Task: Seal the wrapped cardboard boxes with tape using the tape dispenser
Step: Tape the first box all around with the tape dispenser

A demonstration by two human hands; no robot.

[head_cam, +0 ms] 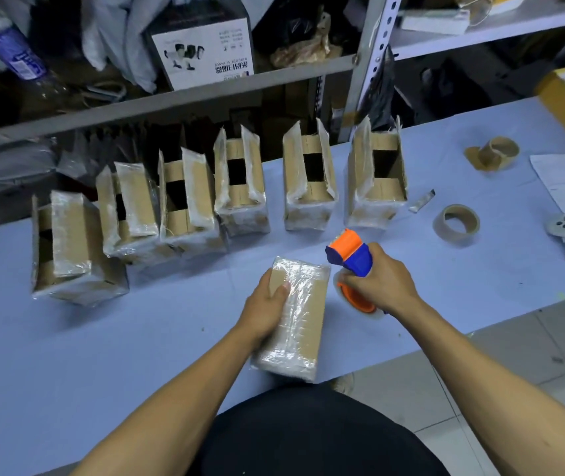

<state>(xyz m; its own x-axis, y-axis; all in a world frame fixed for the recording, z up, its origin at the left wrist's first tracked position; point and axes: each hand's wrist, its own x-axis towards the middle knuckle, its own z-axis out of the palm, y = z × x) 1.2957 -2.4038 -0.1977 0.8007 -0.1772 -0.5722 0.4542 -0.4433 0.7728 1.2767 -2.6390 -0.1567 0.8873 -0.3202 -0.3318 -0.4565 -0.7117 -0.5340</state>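
now left hand (267, 304) gripping wrapped box (295, 317), right hand (379, 285) holding tape dispenser (351, 254) just beside

left hand (267, 304) gripping, right hand (382, 281) curled, forearms extended

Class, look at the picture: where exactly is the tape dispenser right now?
In the head view, the tape dispenser is right of centre, gripped in the right hand, just right of the closed wrapped box.

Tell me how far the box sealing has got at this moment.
Early. The left hand holds a closed wrapped box with tape along its top; the right hand grips the tape dispenser beside it. Six boxes in the row behind stand open, unsealed.
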